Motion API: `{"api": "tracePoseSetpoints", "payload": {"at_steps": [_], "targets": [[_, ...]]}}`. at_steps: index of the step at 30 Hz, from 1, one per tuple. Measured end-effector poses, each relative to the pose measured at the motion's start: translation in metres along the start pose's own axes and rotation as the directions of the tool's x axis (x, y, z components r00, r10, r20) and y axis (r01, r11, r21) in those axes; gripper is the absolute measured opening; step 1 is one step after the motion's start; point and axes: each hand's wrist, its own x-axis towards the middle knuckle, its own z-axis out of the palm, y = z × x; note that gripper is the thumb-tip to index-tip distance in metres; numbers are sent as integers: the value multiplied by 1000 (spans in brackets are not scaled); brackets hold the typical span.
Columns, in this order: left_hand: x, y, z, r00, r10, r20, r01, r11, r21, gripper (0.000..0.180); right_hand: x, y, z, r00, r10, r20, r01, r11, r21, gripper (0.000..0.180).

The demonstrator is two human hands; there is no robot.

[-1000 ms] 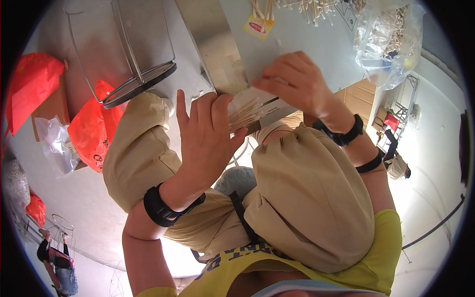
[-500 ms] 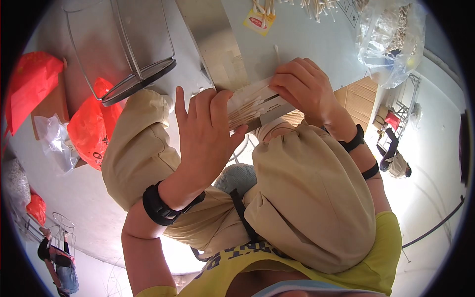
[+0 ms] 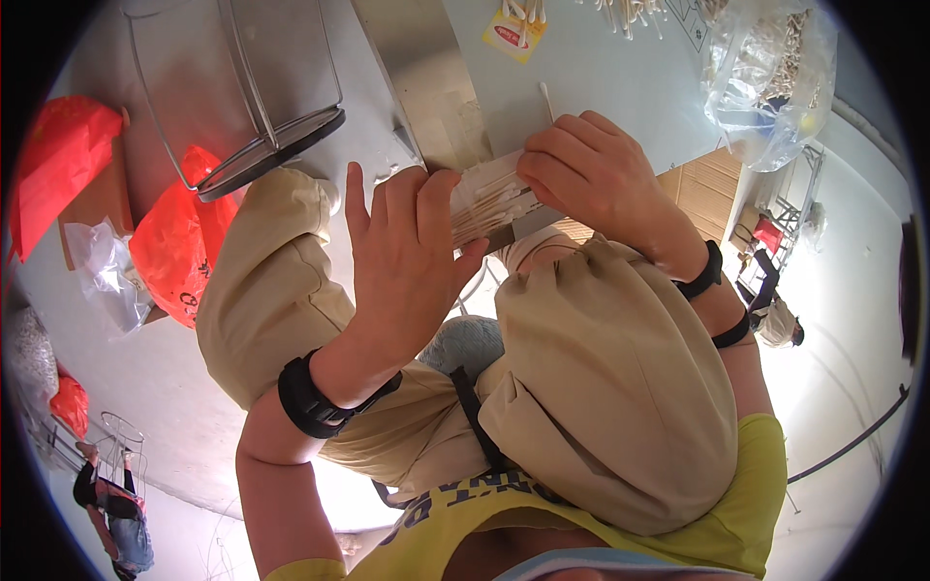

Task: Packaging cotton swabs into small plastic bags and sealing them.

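Note:
A bundle of cotton swabs [image 3: 481, 215] lies at the table's near edge between my hands, apparently inside a clear plastic sleeve. My left hand [image 3: 392, 261] pinches the bundle's left end between thumb and fingers, its little finger raised. At the other end, the curled fingers of my right hand [image 3: 605, 189] close on the sleeve and partly cover the swab tips. Just beyond my right knuckles, a single cotton swab [image 3: 545, 100] rests on the table. Farther off, more swabs lie on a small yellow card [image 3: 509, 37] and in a loose pile [image 3: 632, 14].
A clear bag of swabs [image 3: 770, 92] stands at the table's right corner. A metal strip [image 3: 421, 73] crosses the table. To the left are an upturned wire-framed stool [image 3: 276, 150] and red plastic bags [image 3: 174, 257]. Cardboard [image 3: 699, 198] is at the right. Other people are in the background.
My right hand has shifted slightly left along the sleeve, closer to my left hand, and now covers more of the bundle's right end. My left hand stays almost in place.

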Motion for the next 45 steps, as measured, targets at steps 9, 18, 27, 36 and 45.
{"api": "tracePoseSetpoints", "payload": {"at_steps": [9, 18, 27, 36, 45], "targets": [[2, -2, 2, 1000, 11, 12, -10, 1000, -15, 72, 13, -9, 3, 998, -63, -29, 67, 982, 177, 20], [5, -5, 1, 1000, -8, -25, 6, 994, -108, 58, -25, -12, -3, 762, 647, 30, -634, 735, 241, 20], [11, -7, 7, 995, -36, -98, 26, 995, -101, 40, -19, 2, -12, 949, 312, -40, -300, 936, 182, 20], [13, -7, 8, 994, -18, -112, 10, 997, -78, 41, -4, 1, -7, 997, 71, -16, -68, 990, 122, 19], [11, -10, 6, 996, -13, -88, 3, 994, -110, 40, -7, -8, 5, 946, 318, -61, -277, 893, 354, 18]]}}
